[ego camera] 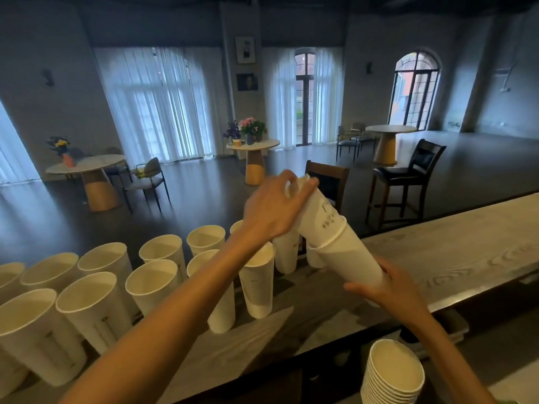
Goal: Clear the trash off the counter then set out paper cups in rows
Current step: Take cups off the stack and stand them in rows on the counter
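Wooden counter (455, 252) carries paper cups (96, 290) in rows, left of both hands. Right hand (390, 290) grasps a nested cup stack (341, 243); left hand (274, 211) grips its top cup (306, 189).

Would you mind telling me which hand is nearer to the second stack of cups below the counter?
Right. The right hand grips the held stack's lower end, just above the second stack; the left hand pinches its far top.

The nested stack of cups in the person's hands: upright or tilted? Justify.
Tilted. The stack slants away, its narrow end up at the left hand; the right hand grips its lower end.
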`<state>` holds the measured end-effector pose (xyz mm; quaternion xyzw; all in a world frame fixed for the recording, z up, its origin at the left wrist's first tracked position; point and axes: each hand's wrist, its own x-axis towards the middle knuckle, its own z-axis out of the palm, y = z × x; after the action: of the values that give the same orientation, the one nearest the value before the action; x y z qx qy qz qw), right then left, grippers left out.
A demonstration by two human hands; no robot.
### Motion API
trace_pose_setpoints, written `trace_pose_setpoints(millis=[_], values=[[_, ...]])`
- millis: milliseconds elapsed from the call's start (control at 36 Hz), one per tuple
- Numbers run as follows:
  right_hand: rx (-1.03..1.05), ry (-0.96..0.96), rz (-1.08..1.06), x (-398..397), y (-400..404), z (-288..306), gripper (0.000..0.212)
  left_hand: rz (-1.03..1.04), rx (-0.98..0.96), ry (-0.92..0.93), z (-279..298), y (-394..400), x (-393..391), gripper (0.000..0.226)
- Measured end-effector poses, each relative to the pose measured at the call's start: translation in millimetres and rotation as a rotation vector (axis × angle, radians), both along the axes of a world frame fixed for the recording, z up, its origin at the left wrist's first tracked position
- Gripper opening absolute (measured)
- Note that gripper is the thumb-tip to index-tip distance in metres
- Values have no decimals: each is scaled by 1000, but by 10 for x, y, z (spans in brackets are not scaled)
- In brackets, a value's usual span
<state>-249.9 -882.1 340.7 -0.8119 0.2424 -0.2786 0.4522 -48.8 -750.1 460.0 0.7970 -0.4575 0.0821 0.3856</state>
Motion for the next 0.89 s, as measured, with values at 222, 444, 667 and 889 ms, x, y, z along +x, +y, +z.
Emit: trace_pose_setpoints(millis=[222, 444, 667, 889], values=[[187, -21, -306, 208, -239, -372, 64, 106, 132, -198, 402, 206, 205, 74], [362, -54, -282, 600, -244, -391, 79, -73, 485, -282, -155, 14, -10, 81], [341, 32, -238, 735, -280, -583, 89, -105, 658, -355, -625, -160, 39, 81], [341, 76, -212, 853, -359, -740, 80, -88, 661, -415, -728, -222, 96, 80]])
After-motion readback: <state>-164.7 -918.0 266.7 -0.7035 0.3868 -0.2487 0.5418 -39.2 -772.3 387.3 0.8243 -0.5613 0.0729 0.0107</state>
